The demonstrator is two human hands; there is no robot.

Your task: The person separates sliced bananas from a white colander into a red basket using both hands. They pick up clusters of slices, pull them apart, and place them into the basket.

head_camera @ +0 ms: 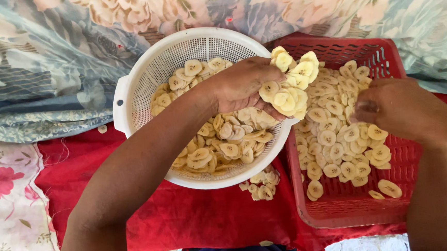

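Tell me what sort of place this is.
Probably a home or small household food-prep spot, worked at floor level. Sliced banana chips fill a white colander and a red basket, both set on a red cloth beside flowered bedding. No factory equipment shows.

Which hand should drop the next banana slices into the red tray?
Probably the left hand: it already holds a heap of banana slices over the edge of the red tray. The right hand rests on the slices in the tray, holding none that show.
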